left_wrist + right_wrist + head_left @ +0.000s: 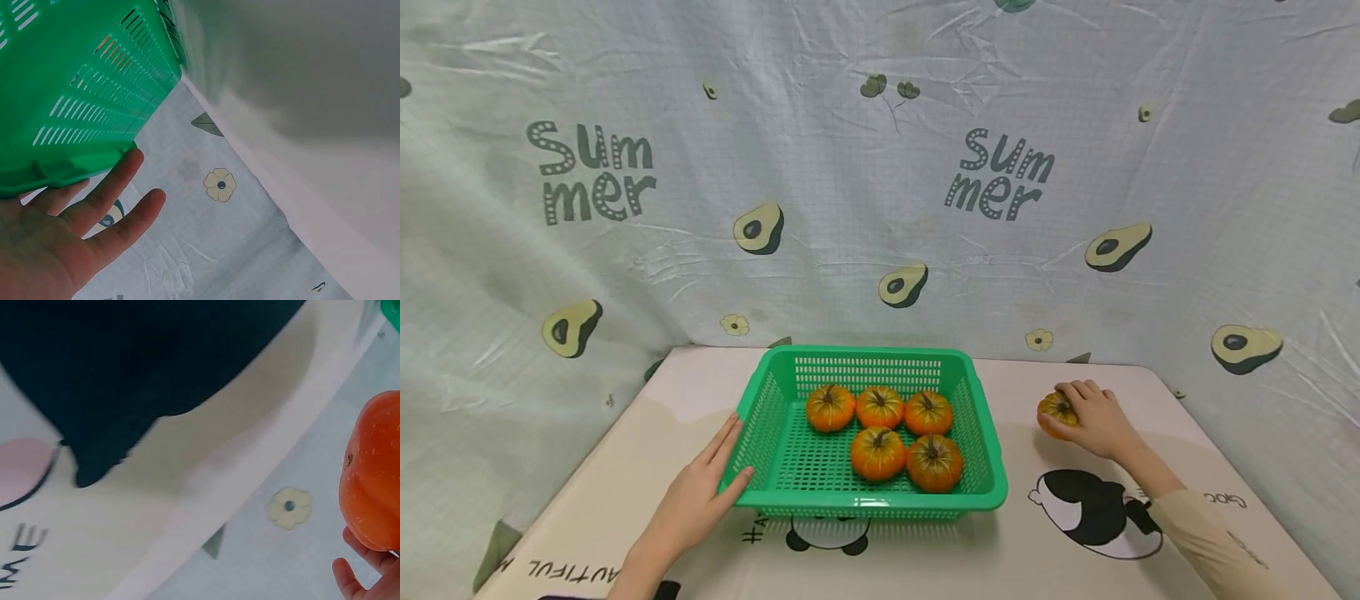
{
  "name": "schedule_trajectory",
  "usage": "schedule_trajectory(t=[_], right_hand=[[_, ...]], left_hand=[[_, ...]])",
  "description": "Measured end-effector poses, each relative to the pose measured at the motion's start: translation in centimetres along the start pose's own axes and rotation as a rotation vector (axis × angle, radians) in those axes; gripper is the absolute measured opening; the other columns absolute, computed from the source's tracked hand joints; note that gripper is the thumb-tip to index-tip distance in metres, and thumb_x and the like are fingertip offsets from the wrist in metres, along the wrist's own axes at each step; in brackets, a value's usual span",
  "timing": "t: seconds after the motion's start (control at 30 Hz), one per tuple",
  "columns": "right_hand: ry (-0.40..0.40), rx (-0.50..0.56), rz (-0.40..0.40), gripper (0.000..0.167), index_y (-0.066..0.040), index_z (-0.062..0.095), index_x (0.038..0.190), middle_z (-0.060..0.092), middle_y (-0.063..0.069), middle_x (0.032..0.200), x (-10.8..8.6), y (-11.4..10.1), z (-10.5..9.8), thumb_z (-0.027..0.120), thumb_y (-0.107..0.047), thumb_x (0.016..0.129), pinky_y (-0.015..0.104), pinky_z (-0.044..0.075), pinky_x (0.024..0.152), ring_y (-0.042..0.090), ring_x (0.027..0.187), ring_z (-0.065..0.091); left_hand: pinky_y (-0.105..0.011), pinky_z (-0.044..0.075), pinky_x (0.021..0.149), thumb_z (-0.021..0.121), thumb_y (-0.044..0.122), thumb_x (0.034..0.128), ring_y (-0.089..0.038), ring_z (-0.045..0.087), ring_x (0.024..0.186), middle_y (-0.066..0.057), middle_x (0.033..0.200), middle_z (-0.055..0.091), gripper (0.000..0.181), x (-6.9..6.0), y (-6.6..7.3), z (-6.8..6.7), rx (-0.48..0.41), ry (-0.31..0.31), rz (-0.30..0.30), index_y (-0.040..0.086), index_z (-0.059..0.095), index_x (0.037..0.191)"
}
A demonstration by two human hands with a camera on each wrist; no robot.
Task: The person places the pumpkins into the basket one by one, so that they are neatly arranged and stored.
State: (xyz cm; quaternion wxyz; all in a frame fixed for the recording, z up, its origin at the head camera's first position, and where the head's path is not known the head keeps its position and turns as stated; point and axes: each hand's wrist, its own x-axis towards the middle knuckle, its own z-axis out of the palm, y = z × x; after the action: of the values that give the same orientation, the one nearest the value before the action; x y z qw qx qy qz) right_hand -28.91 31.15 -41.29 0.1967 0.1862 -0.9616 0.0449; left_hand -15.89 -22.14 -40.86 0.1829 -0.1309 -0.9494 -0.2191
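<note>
My right hand (1099, 423) grips a small orange pumpkin (1056, 408) from above, to the right of a green plastic basket (880, 501). In the right wrist view that pumpkin (376, 472) shows its smooth orange underside, with fingertips at its edge. It appears raised off the table. My left hand (694, 498) rests against the basket's left rim, fingers extended along it and thumb near the front corner. The left wrist view has straight, spread fingers touching the outside of the basket (37, 125). Inside the basket sit several more pumpkins (877, 454), toward its middle and right.
A pale printed cloth covers the table (820, 575), with a panda drawing (1093, 512) near the right forearm. Behind the basket hangs a light curtain (820, 275) patterned with avocados and lettering.
</note>
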Motion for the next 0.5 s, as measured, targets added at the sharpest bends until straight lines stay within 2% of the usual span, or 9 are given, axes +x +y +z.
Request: schedule_trajectory(t=[0.27, 0.5], right_hand=[[0.064, 0.032, -0.068, 0.053, -0.008, 0.056, 0.111, 0.059, 0.010, 0.101, 1.3, -2.5, -1.2, 0.063, -0.046, 0.074, 0.043, 0.036, 0.073, 0.024, 0.092, 0.048], [0.107, 0.088, -0.115, 0.052, -0.008, 0.056, 0.114, 0.059, 0.011, 0.105, 1.9, -4.9, -2.8, 0.065, -0.040, 0.075, 0.044, 0.038, 0.076, 0.026, 0.095, 0.049]], left_hand=[[-0.053, 0.041, 0.089, 0.052, 0.027, 0.0888, -0.039, 0.042, 0.121, -0.017, 0.145, 0.028, 0.061, -0.1, 0.1, -0.1, 0.006, -0.009, -0.014, 0.001, 0.029, 0.139], [-0.053, 0.041, 0.089, 0.052, 0.028, 0.0890, -0.039, 0.042, 0.121, -0.015, 0.146, 0.026, 0.062, -0.1, 0.1, 0.0, 0.013, -0.009, -0.013, 0.002, 0.028, 0.139]])
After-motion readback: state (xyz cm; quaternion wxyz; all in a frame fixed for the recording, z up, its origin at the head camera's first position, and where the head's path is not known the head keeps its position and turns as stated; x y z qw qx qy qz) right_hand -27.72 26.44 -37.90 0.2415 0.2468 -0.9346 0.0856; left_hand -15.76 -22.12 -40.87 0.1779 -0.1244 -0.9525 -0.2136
